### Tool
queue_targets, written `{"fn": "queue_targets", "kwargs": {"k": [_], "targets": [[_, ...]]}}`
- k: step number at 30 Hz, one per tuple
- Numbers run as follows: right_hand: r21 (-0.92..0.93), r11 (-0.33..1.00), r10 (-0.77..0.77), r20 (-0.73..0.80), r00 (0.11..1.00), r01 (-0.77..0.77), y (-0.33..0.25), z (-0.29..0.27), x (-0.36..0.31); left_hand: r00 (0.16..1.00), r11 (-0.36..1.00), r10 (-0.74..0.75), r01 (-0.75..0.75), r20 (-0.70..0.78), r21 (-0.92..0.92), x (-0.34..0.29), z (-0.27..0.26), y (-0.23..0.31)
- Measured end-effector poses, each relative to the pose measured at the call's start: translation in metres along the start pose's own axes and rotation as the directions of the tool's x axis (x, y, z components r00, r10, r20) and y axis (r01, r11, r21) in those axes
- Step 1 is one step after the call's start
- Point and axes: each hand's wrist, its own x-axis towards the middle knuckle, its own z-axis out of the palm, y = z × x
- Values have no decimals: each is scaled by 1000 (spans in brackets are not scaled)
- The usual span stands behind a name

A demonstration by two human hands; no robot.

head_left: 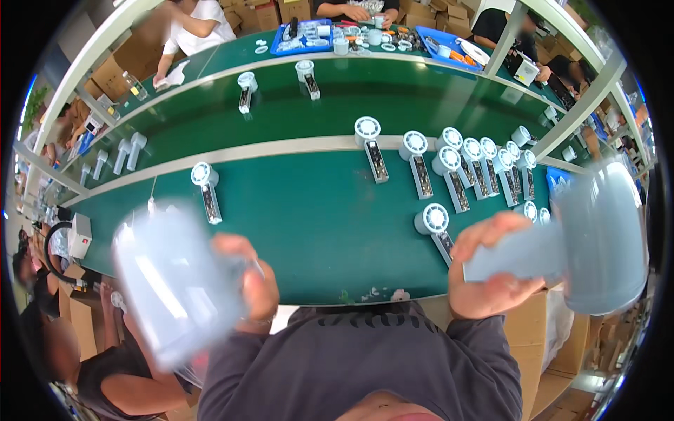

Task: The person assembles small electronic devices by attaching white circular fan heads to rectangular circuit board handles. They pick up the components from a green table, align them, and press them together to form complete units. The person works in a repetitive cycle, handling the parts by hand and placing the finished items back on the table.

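My left hand (256, 284) is closed around the handle of a pale grey-blue hair dryer body (172, 281), raised above the near left of the bench and smeared by motion. On the right, my right hand (484, 288) grips another hair dryer body (605, 242) by its flat handle, its wide barrel pointing outward. Just beyond that hand, a hair dryer with an open handle (434, 220) lies on the green bench (309, 245). Several more like it, with vented round ends and circuit boards showing, cluster at the right. One single hair dryer (208, 193) lies at the left.
A raised green shelf (435, 98) crosses behind, carrying two open hair dryers (306, 74). Grey frame posts (583, 105) rise on both sides. Blue trays (303, 41) of parts stand at the far table. Co-workers sit opposite and at the lower left. A cardboard box (526, 330) stands by my right.
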Motion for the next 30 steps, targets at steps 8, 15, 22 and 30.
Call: {"fn": "queue_targets", "kwargs": {"k": [8, 15, 22, 30], "targets": [[-487, 793, 607, 580, 543, -366, 18, -27, -39, 602, 768, -640, 489, 478, 413, -35, -32, -3], [-574, 509, 845, 476, 245, -641, 47, -34, -61, 448, 653, -743, 648, 498, 392, -81, -28, -33], [491, 808, -271, -181, 945, 326, -7, 12, 13, 889, 866, -337, 164, -309, -472, 19, 41, 3], [-206, 979, -30, -114, 993, 7, 19, 4, -4, 916, 681, -394, 230, -82, -696, 11, 48, 10]]}}
